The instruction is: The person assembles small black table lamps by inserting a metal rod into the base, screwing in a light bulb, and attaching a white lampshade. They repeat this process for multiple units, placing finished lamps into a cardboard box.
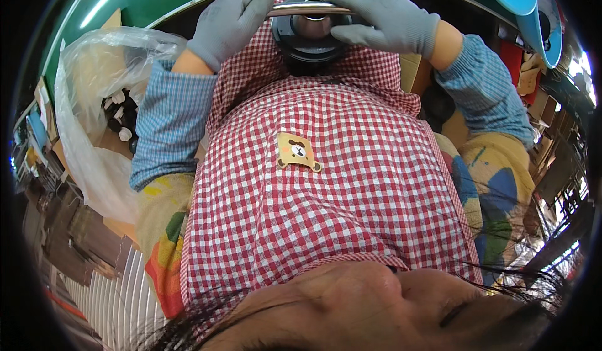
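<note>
- Grey knit gloves on both hands; our left hand (229, 25) and right hand (382, 18) each close around one end of a thin metal bar (307, 9), fingers curled over it.
- Bar lies across the top of a round black part (308, 40) with a shiny centre, held close against the red-checked apron (326, 181), at the top middle of the view.
- Doing it well, we judge: keep both grips even so the bar stays level over the black part; keep glove tips off the shiny centre.
- Curved green machine edge (157, 0) with a pale rim runs just beyond the hands.
- Clear plastic bag (94, 100) of small black-and-white parts sits on our left, near the elbow.
- Blue curved shapes (520, 0) upper right; cluttered workshop bits along both sides, too blurred to name.
</note>
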A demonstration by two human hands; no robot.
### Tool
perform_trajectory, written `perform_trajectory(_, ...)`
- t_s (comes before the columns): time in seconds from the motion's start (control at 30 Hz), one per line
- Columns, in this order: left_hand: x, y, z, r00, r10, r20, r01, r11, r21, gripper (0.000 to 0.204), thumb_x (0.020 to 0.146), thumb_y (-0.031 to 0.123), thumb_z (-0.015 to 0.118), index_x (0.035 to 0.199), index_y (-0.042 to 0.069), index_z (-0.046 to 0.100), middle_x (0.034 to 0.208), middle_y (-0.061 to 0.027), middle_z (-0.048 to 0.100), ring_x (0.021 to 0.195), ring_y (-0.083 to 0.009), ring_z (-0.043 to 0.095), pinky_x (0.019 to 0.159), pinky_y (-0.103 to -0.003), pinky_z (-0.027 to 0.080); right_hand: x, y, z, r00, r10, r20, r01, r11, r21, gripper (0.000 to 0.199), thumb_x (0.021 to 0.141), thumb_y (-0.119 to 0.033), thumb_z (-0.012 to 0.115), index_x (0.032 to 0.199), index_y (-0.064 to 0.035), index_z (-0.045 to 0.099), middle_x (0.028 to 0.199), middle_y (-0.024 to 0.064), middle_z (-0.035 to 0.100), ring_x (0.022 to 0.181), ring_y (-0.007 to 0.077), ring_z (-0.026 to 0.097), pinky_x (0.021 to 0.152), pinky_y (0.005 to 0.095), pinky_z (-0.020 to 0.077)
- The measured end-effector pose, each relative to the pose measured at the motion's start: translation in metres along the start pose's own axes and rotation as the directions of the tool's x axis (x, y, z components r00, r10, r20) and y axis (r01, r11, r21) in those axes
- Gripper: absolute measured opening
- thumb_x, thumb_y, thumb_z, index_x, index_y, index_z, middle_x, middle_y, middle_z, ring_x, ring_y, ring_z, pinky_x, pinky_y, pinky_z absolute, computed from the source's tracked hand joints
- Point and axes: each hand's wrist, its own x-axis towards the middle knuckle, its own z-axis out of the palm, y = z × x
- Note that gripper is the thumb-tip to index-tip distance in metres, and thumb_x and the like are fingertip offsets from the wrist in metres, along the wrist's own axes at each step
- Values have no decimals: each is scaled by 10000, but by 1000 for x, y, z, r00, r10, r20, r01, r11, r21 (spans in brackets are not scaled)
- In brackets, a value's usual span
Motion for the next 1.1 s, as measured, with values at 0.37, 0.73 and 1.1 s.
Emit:
perform_trajectory(0.37, 26, -18, 4, 921, 387, 53, -390, 916, 92, 312, 1053, 304, 472, 998, 64, 663, 822, -111, 680, 704, -281, 637, 649, -372, 488, 4, -12, 7, 908, -384, -169, 395, 918, 36, 714, 948, -463, 637, 1565, -168, 432, 1569, 199, 425, 1456, 406, 381, 1209, 567, 293)
perform_trajectory(0.73, 62, -2, 9, 835, 307, -457, -392, 914, -103, 326, 928, 221, 633, 1181, 27, 699, 1128, -215, 708, 1076, -361, 674, 957, -414, 522, 16, -43, 34, 919, -203, -339, 395, 487, 779, 699, 1081, -420, 400, 1639, -43, 217, 1608, 239, 365, 1486, 355, 388, 1233, 435, 281)
perform_trajectory(1.1, -24, 119, 62, 570, 740, -356, -732, 655, 188, 362, 787, 263, 736, 1121, 134, 683, 1095, -61, 684, 1125, -278, 638, 998, -468, 492, 38, -25, -23, 956, -261, 134, -127, 45, 991, 562, 1130, -344, 331, 1603, -39, 318, 1582, 162, 460, 1308, 181, 545, 1127, 390, 421)
